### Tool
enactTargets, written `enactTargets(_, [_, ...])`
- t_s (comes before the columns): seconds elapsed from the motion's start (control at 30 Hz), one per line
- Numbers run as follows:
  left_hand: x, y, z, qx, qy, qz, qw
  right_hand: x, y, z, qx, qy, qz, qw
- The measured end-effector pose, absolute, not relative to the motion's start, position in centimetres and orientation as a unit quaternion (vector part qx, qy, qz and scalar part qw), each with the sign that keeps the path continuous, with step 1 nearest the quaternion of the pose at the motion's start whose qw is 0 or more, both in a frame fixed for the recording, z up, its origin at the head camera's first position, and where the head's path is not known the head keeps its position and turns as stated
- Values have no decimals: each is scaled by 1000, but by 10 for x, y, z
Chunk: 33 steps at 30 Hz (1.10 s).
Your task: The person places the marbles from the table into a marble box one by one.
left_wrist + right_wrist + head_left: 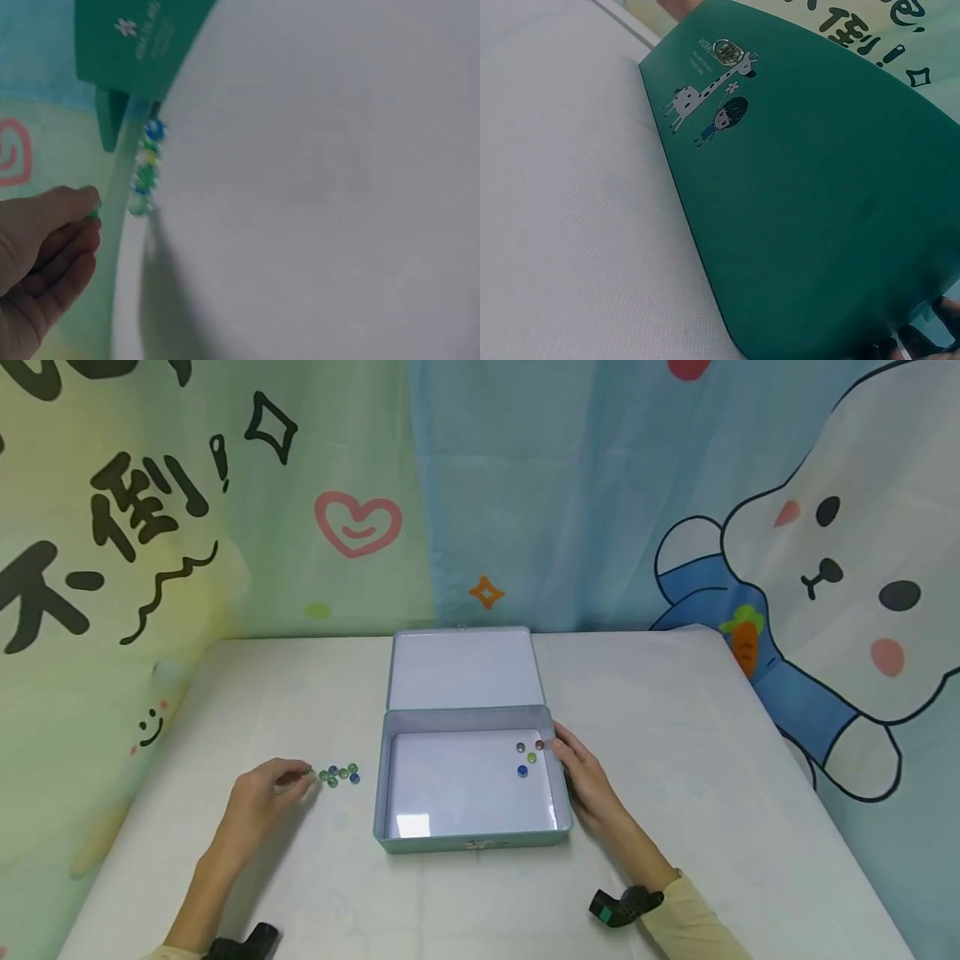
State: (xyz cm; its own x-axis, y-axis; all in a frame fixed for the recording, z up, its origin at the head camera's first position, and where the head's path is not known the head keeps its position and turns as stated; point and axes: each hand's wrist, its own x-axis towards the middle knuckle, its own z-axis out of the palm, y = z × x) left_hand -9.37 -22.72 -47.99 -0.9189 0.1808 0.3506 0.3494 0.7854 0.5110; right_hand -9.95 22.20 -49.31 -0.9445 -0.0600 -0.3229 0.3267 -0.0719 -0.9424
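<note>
My left hand (264,795) pinches a small green glass marble (94,212) between thumb and forefinger, just left of a cluster of green and blue marbles (343,773) on the table. To the right of that cluster stands an open green tin box (472,843), its lid (465,670) tipped back. Several marbles lie inside at the right, among them a blue marble (522,771) and a yellow-green marble (532,757). My right hand (588,777) grips the box's right wall, thumb at the rim; the other fingers are partly hidden outside it.
A white cloth covers the table (675,710). Behind it hangs a printed curtain (510,485) with a cartoon animal at the right. A printed giraffe (694,101) decorates the tin's outer front. Black wrist cameras sit on both forearms.
</note>
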Motion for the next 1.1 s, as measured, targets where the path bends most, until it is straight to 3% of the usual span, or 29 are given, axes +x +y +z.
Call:
enactTargets(0.17, [-105, -213, -459, -195, -913, -331, 138, -100, 223, -491, 100, 672, -722, 130])
enactTargets(0.37, [-122, -174, -415, -227, -897, -378, 44, -100, 225, -491, 105, 678, -717, 128])
enactTargets(0.6, [-154, -95, -378, -315, -866, -385, -59, -100, 228, -490, 111, 682, -711, 131])
enactTargets(0.87, [-182, -9, -395, -407, -863, -277, -116, -100, 225, -490, 104, 680, -713, 135])
enactTargets(1.1, [-191, 17, -420, -434, -837, -289, -167, -100, 222, -489, 106, 683, -708, 143])
